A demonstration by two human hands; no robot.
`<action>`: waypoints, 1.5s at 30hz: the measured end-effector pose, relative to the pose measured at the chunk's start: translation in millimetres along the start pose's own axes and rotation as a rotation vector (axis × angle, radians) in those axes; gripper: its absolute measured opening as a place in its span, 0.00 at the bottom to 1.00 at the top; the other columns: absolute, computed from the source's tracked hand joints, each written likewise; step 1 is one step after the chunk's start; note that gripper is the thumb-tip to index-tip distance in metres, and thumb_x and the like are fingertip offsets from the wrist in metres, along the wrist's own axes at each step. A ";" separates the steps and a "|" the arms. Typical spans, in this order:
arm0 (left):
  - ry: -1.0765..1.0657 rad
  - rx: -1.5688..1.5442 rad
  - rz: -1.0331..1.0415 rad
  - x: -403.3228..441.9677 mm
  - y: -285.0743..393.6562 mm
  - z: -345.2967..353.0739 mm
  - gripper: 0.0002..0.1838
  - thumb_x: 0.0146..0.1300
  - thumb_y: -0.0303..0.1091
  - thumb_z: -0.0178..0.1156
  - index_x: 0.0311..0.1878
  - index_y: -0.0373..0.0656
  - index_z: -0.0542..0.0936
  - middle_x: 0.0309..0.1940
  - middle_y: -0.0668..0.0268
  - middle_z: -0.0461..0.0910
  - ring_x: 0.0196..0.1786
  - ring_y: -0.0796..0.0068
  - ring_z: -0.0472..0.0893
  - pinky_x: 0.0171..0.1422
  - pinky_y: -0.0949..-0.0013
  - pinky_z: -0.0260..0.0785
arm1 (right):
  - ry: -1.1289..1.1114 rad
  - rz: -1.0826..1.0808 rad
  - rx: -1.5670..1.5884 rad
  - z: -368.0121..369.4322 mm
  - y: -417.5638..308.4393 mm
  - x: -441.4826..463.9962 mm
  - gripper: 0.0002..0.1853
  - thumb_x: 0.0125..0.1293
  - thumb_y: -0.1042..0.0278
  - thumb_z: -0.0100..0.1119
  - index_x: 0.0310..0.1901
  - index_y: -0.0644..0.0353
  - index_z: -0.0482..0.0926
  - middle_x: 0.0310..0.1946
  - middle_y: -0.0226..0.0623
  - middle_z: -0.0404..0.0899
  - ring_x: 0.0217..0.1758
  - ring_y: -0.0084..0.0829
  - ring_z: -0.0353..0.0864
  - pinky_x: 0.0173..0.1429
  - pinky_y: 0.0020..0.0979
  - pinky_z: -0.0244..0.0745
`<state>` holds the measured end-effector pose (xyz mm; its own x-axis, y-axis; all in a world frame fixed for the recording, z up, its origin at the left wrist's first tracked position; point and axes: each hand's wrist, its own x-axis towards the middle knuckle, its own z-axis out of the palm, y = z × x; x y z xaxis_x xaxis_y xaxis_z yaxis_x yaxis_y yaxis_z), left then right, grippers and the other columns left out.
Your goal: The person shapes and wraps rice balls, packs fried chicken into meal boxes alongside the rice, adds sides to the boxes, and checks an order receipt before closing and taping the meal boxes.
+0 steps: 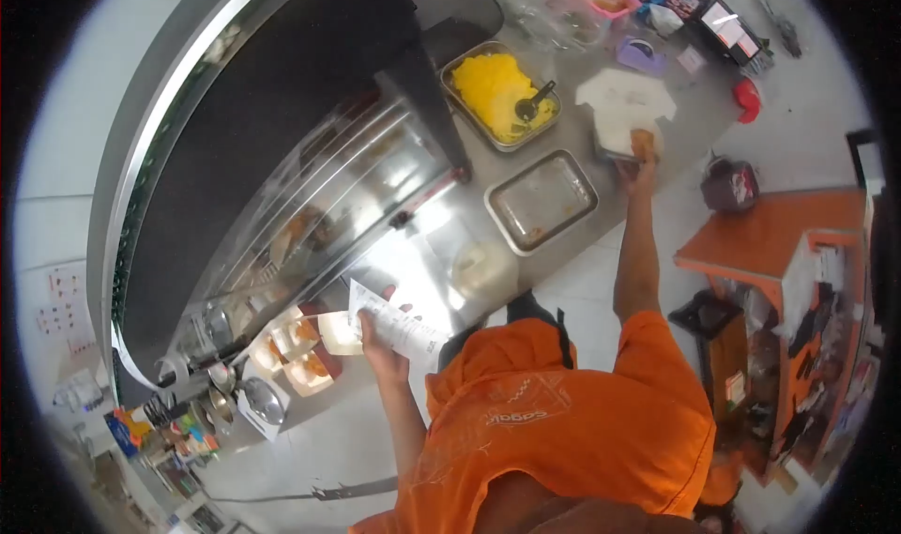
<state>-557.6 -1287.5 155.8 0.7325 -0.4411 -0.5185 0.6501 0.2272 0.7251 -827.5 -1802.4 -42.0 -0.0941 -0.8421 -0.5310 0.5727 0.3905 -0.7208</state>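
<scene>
My left hand (378, 342) is closed on a long white printed paper slip (405, 329), in front of the steel counter. With my arm stretched out, my right hand (638, 171) grips the near edge of an open white carton (624, 100). A brown patch (643, 144) shows at that edge; whether it is food or part of the carton I cannot tell. Left of the carton, a steel tray (467, 124) holds yellow shredded food (493, 88) with a black scoop (528, 109) in it. Nearer lies another steel tray (495, 229) with brown residue.
A pale round-cornered container (485, 269) sits by the counter edge. Several small cartons (293, 335) stand at lower left beside metal bowls (261, 400). A clear curved guard (319, 173) covers the left side. At right are an orange shelf unit (751, 229) and a dark pot (729, 185).
</scene>
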 end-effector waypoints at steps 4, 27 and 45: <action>0.045 0.037 0.098 -2.8 -8.6 20.0 0.34 0.76 0.58 0.42 0.75 0.44 0.55 0.66 0.56 0.70 0.56 0.59 0.77 0.60 0.52 0.74 | 0.210 -0.629 -1.236 6.2 8.4 31.8 0.28 0.70 0.49 0.58 0.63 0.61 0.73 0.56 0.38 0.78 0.59 0.33 0.78 0.63 0.41 0.74; 0.255 0.446 0.595 -47.1 6.5 -106.2 0.27 0.68 0.38 0.63 0.69 0.48 0.71 0.61 0.65 0.77 0.61 0.61 0.78 0.67 0.56 0.72 | -2.169 -0.342 -1.195 164.6 136.0 -433.6 0.08 0.65 0.69 0.64 0.43 0.61 0.84 0.34 0.44 0.86 0.34 0.31 0.84 0.43 0.31 0.77; 0.318 0.010 0.147 -101.3 55.7 -285.6 0.27 0.69 0.25 0.45 0.71 0.31 0.61 0.61 0.47 0.76 0.63 0.58 0.76 0.69 0.61 0.67 | -0.553 0.269 -1.259 -87.7 214.8 -311.3 0.21 0.71 0.45 0.50 0.37 0.57 0.79 0.25 0.32 0.77 0.22 0.26 0.78 0.26 0.29 0.70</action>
<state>-537.9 -982.2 119.2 0.8457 -0.1111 -0.5219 0.5317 0.2588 0.8064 -746.5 -1423.8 -70.7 0.3983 -0.6098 -0.6852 -0.6119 0.3799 -0.6937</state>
